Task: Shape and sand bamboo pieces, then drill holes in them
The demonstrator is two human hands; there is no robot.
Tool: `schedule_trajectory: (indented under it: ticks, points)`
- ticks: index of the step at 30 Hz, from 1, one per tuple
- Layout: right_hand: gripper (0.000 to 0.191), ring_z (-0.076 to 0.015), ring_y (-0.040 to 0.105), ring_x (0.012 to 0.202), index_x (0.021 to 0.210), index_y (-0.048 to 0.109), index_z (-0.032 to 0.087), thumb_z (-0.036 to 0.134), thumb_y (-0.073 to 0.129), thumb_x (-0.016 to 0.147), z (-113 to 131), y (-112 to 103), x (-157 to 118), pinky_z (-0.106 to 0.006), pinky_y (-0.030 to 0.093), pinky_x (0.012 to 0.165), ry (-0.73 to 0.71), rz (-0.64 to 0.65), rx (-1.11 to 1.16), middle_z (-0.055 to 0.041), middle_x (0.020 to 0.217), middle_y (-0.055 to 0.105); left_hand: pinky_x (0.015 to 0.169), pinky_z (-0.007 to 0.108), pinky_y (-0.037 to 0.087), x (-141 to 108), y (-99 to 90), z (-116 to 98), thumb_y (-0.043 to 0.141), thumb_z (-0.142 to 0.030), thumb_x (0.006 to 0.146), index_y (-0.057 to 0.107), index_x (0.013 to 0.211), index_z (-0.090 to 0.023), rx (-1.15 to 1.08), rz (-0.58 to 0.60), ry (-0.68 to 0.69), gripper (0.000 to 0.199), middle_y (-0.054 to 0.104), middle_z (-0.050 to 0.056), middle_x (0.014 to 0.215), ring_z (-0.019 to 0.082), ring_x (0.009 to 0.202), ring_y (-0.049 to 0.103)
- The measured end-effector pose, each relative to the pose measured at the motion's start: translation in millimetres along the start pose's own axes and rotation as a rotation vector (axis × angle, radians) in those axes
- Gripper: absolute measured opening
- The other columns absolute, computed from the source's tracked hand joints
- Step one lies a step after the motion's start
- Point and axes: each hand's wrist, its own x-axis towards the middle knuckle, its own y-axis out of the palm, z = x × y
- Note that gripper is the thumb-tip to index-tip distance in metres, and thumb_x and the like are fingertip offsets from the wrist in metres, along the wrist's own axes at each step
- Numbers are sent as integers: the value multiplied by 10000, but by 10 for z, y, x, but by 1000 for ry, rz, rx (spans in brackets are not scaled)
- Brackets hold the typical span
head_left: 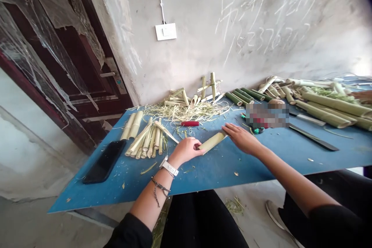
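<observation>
A pale green bamboo piece (213, 143) lies slantwise over the blue table (215, 172) between my hands. My left hand (188, 149) is closed round its near left end, thumb and fingers on it. At the far right end, my right hand (240, 138) touches the piece with its fingertips, the fingers stretched out and side by side. Just beyond my left hand lies a red-handled tool (190, 123). A bundle of short bamboo sticks (148, 141) sits left of my left hand, beside two wider bamboo pieces (135, 124).
A black phone (105, 161) lies at the table's left. Bamboo shavings (186, 112) are heaped by the wall. Green bamboo tubes (244, 96), a long dark blade (315, 138) and long split bamboo (334, 104) lie to the right. Another person's shoe (274, 214) shows below.
</observation>
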Motion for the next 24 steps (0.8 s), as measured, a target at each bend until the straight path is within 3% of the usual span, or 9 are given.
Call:
schedule_trajectory:
  ticks: [2, 6, 7, 10, 11, 16, 20, 21, 24]
  points:
    - [442, -292, 383, 1209, 1281, 427, 52, 78, 305, 857, -5, -10, 9, -468, 361, 979, 53, 1, -31, -206, 1304, 413, 552, 225, 350, 3, -3, 1, 570, -446, 731, 660, 848, -181, -18, 9, -20, 302, 606, 19, 786, 116, 618, 514]
    - [504, -223, 253, 1288, 1364, 309, 157, 95, 312, 864, 77, 5, -34, -413, 314, 1030, -270, 9, 85, -105, 1408, 286, 560, 226, 359, 1, -3, 2, 598, -469, 705, 654, 863, -180, -71, 37, -34, 334, 608, 23, 779, 124, 633, 524]
    - [505, -221, 264, 1284, 1360, 318, 161, 88, 307, 860, 65, 16, -46, -413, 321, 1027, -246, -1, 79, -102, 1404, 297, 558, 224, 361, 1, -4, 2, 608, -475, 696, 646, 874, -180, -87, 42, -37, 347, 608, 23, 788, 124, 636, 526]
    - [448, -278, 376, 1217, 1289, 424, 101, 89, 310, 855, -13, 45, -72, -456, 368, 980, 76, -53, -35, -169, 1314, 418, 548, 217, 367, 2, -6, -1, 633, -479, 672, 619, 883, -174, -118, 53, -36, 371, 605, 24, 822, 119, 640, 528]
    - [438, -291, 381, 1211, 1278, 434, 84, 95, 311, 858, -17, 46, -81, -467, 370, 974, 123, -62, -55, -185, 1301, 427, 548, 216, 368, 3, -6, -1, 640, -478, 665, 612, 876, -171, -121, 55, -31, 373, 604, 23, 824, 118, 638, 526]
    - [506, -218, 224, 1299, 1364, 309, 162, 104, 308, 862, 91, 0, -121, -409, 312, 1033, -277, 12, 120, -94, 1423, 255, 558, 220, 374, 9, 8, 20, 643, -480, 662, 608, 877, -168, -146, 62, -33, 381, 607, 24, 812, 119, 637, 526]
    - [463, -284, 346, 1235, 1289, 422, 98, 81, 299, 843, 42, 18, -95, -488, 358, 976, 40, -39, 41, -180, 1325, 399, 554, 222, 376, 13, 11, 48, 616, -477, 686, 623, 889, -169, -160, 64, -53, 369, 615, 27, 819, 123, 641, 533]
    - [459, -286, 345, 1236, 1288, 423, 92, 84, 301, 845, 41, 29, -88, -489, 358, 976, 29, -42, 36, -184, 1322, 401, 558, 223, 377, 15, 9, 51, 609, -478, 692, 628, 885, -170, -157, 67, -52, 364, 616, 27, 814, 124, 641, 534]
    - [521, -231, 206, 1303, 1367, 298, 149, 98, 325, 850, 48, 41, -68, -428, 297, 1037, -274, -9, 122, -108, 1420, 259, 579, 228, 383, 16, -4, 51, 601, -474, 699, 640, 875, -169, -139, 72, -29, 354, 622, 29, 811, 127, 648, 538]
